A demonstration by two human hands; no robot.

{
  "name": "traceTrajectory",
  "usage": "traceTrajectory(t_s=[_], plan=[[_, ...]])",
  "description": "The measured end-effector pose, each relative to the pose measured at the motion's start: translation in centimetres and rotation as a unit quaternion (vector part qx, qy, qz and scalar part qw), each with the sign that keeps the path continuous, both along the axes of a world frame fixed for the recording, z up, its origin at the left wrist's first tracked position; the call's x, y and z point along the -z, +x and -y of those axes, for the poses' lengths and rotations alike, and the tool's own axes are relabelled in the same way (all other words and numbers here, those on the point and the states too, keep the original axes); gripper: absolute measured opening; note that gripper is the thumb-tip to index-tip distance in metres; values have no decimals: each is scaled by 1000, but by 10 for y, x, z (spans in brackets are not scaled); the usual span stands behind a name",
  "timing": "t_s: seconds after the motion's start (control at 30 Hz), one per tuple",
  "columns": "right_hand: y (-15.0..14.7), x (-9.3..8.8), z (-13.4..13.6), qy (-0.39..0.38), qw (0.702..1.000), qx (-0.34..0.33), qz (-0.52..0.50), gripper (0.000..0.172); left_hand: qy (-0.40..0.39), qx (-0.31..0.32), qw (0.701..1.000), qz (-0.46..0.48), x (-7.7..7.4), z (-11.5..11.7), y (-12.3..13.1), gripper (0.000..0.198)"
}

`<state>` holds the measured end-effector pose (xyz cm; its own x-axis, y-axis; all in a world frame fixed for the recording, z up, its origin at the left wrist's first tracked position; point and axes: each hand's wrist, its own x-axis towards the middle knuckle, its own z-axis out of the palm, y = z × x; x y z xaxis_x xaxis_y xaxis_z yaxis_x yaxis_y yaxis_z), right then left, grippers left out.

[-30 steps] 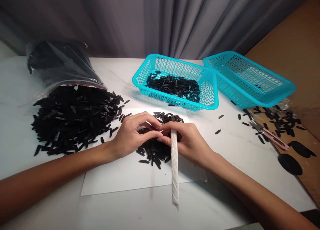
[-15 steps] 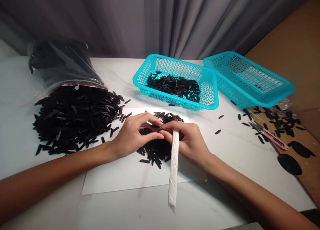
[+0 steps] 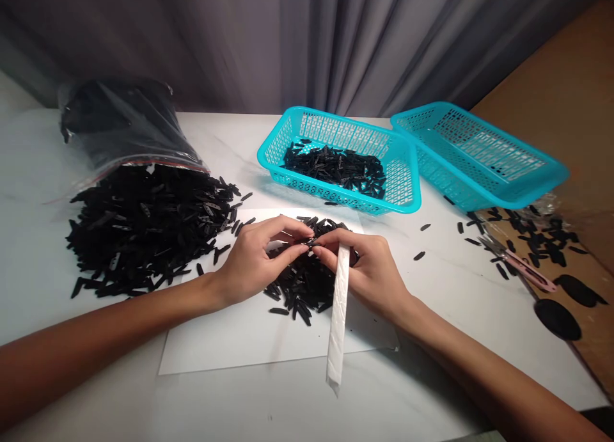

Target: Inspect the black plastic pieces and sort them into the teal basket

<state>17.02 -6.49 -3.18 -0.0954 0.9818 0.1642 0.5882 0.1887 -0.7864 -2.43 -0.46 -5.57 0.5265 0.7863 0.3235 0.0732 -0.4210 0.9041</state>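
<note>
Over a small pile of black strips (image 3: 302, 288), my left hand (image 3: 254, 260) pinches a short, slim black piece (image 3: 311, 242) between thumb and fingers. My right hand (image 3: 374, 269) meets it from the other side, its thumb and forefinger closed close to the same piece. A long white strip (image 3: 338, 320), like folded paper or backing, hangs down from the right hand's fingers. The pile lies on a white sheet (image 3: 211, 346). Fingers hide part of the pinched piece, and I cannot tell what it is made of.
A large heap of black strips (image 3: 148, 231) spills from a clear zip bag (image 3: 129, 122) at left. Behind stand a turquoise basket (image 3: 336, 196) with black strips and a second turquoise basket (image 3: 499, 196). Pink-handled scissors (image 3: 530, 272), black ovals (image 3: 557, 319) and loose strips lie at right.
My right hand has shifted slightly right, and the fingertips have parted a little. The white strip's lower end has swung up and to the right. The black piece stays between the fingers.
</note>
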Motion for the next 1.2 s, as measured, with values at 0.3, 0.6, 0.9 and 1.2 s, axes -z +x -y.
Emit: traceTrajectory(t_s=[0.3,0.6,0.9,1.2], plan=[[2,2,0,-3,1000,6,13,10,-25,-14,999,25,2,0,1,28],[2,1,-1,6,1000,8,10,8,25,-42,999,-13,-1,-1,0,16],[4,4,-1,1,1000,12,17,5,44,-63,997,-15,-2,-1,-2,14],[3,2,-1,6,1000,16,27,5,45,-61,997,-16,-1,-2,-1,13]])
